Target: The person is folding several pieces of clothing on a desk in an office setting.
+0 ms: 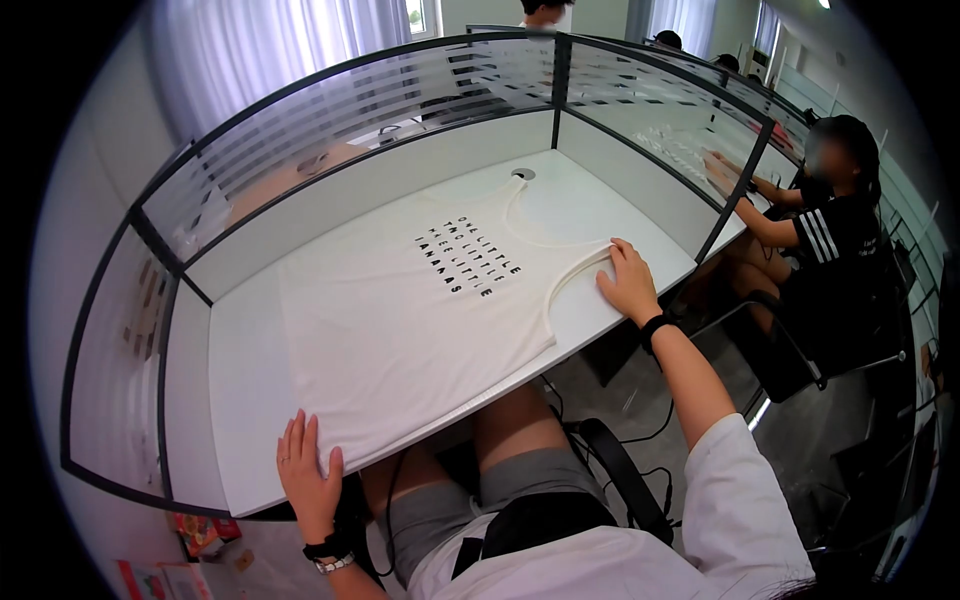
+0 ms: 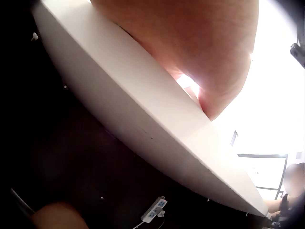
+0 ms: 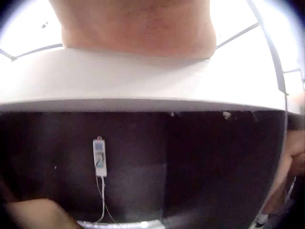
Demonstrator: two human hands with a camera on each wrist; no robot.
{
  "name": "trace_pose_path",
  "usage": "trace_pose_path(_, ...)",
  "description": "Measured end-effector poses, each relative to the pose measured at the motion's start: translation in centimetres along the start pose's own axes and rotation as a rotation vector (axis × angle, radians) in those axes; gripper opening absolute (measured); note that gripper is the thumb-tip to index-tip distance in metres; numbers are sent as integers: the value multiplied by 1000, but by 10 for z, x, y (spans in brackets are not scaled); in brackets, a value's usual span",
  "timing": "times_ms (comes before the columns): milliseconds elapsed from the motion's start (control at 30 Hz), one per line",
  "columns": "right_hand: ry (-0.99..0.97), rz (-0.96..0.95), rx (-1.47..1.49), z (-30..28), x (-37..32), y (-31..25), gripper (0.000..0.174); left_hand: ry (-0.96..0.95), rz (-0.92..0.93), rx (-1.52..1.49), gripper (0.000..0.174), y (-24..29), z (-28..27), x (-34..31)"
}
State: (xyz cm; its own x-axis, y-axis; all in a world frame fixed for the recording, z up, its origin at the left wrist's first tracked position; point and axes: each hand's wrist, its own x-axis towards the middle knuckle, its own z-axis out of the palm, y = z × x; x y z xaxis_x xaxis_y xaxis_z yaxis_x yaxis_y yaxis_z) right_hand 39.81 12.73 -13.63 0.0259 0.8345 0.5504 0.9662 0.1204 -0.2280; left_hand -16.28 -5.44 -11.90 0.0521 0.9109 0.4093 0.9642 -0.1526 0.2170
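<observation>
A white sleeveless tank top (image 1: 390, 335) lies spread over the white desk (image 1: 238, 400), black lettering on its front, its neck toward the far right. My left hand (image 1: 312, 478) rests at the near hem corner, fingers straight and the thumb by the hem. At the near shoulder strap, my right hand (image 1: 630, 285) lays its fingertips on the strap's end, the palm over the desk edge. Each wrist view shows the underside of a hand against the desk edge; the left wrist view has the left hand (image 2: 200, 47), while the right hand's fingers are hidden in the right wrist view.
A low partition with a dark frame (image 1: 560, 75) encloses the desk's far sides. A round cable hole (image 1: 523, 174) lies near the far strap. Beyond the right panel sits a person in a black shirt (image 1: 840, 240). Under the desk hangs a power strip (image 3: 99, 157).
</observation>
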Motion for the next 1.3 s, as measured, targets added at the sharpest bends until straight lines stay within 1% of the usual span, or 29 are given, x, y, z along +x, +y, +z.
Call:
trace_pose_path(333,35,37,35,5,1,3,50,-2,5,-4,54,-2,1,0)
trace_pose_path(733,3,98,38,3,1,-2,49,24,27,16,53,-4,1,1)
trace_pose_path(800,8,81,33,2,2,-3,49,10,9,-18,56,-6,3,1)
trace_pose_path(900,16,67,42,2,0,-4,48,13,14,14,53,-1,-1,0)
trace_pose_path(1133,14,53,14,3,1,-2,49,14,13,16,53,-2,0,-1)
trace_pose_path(1300,5,79,47,2,-1,-2,48,11,18,18,52,-4,1,-2)
